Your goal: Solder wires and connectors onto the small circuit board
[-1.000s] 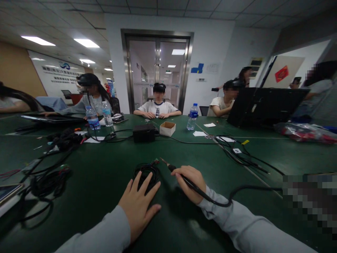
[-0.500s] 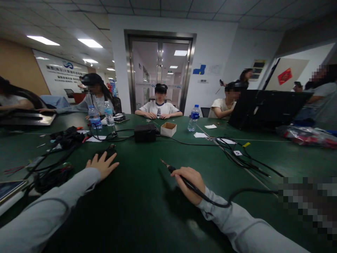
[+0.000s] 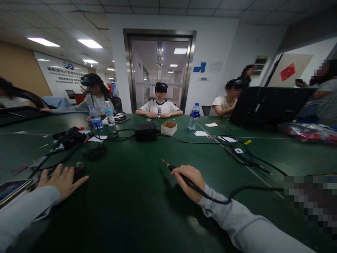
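My right hand point(image 3: 190, 182) rests on the green table point(image 3: 137, 200), its fingers closed around a black soldering iron point(image 3: 176, 171) whose tip points up and to the left; its cable trails off to the right. My left hand point(image 3: 61, 181) lies at the left with fingers spread flat, touching a dark bundle of wires point(image 3: 78, 168). A coiled black cable point(image 3: 95, 152) lies apart from it, farther back on the table.
A phone or tablet point(image 3: 12, 189) lies at the left edge. A black box point(image 3: 145, 132), a small cardboard box point(image 3: 168, 128), water bottles point(image 3: 193, 116), loose cables point(image 3: 242, 154) and paper slips lie on the table. Several people sit on the far side. An open laptop point(image 3: 265, 105) stands at right.
My left hand slid the coiled cable from the middle to the left rear, let it go, then drew back nearer to the wire bundle. My right hand has held still.
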A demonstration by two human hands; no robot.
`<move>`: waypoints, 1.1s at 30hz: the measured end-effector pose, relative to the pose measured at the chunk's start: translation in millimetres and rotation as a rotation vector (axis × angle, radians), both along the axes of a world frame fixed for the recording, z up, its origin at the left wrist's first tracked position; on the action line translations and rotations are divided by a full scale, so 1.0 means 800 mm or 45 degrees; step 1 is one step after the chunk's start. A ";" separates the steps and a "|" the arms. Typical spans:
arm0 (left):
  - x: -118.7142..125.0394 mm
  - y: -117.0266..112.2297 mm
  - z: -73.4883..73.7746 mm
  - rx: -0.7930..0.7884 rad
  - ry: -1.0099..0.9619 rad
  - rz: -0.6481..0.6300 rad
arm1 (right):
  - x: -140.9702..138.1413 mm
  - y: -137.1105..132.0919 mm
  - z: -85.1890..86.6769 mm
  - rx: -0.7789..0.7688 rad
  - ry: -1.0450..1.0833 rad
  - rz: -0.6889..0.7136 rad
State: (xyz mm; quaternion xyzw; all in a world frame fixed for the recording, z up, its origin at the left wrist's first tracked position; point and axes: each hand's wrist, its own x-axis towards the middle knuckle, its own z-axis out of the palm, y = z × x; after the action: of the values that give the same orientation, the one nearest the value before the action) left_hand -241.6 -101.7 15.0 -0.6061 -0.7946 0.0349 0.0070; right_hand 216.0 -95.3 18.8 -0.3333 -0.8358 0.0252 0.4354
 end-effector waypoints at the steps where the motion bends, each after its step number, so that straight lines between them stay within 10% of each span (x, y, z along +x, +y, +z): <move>1: 0.020 0.000 0.000 -0.058 0.079 0.002 | 0.000 0.000 0.000 -0.001 -0.002 -0.003; 16: 0.304 0.049 0.005 -0.111 -0.304 -0.551 | 0.000 -0.003 0.003 0.006 0.019 -0.037; 21: 0.319 0.069 0.023 -0.048 -0.332 -0.540 | 0.000 0.000 -0.002 0.006 0.030 -0.052; 33: 0.293 0.100 -0.022 0.215 -0.663 -0.851 | 0.000 0.000 -0.002 0.023 -0.023 -0.015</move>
State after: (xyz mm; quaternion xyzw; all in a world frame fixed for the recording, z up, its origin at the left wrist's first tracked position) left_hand -7.2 -22.0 -2.4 -0.8160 -0.5299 -0.1886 -0.1334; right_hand 216.2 -95.4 17.3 -0.3345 -0.8380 0.0119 0.4309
